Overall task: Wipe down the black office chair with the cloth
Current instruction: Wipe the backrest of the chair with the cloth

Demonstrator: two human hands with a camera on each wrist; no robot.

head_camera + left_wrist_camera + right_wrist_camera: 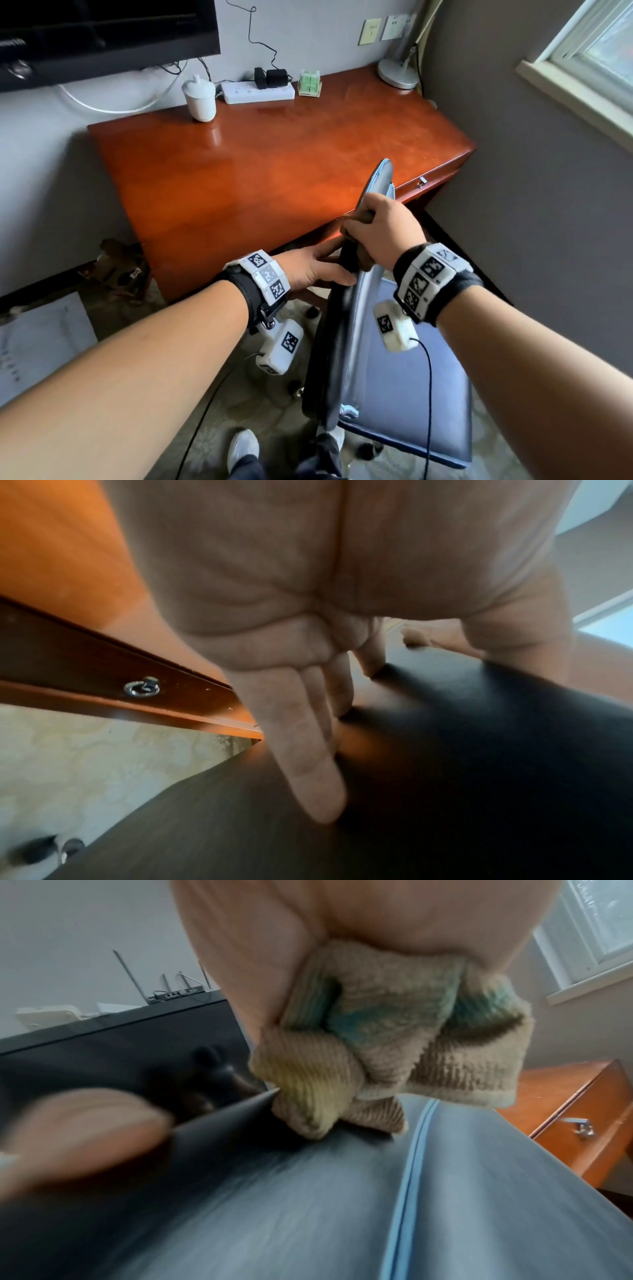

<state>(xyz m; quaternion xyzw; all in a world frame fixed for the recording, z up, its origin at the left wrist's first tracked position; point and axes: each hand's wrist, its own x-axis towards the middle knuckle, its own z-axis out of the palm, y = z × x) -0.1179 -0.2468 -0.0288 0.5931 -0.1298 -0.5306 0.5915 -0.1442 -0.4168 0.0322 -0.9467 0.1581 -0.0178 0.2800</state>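
I am wiping the top edge of the chair point(342, 329) back, in the middle of the frame, right in front of the table point(274, 164). My right hand point(383, 233) has its fingers curled tight round the bunched cloth point(387, 1031) and pushes it down on the edge. My left hand point(308, 270) lies flat on the back of the chair with straight fingers point(308, 750), holding it steady. I think the wiping is only partly done. Next I should slide the cloth along the edge and down the back, pushing firmly, while my left hand stops the chair from rolling or turning.
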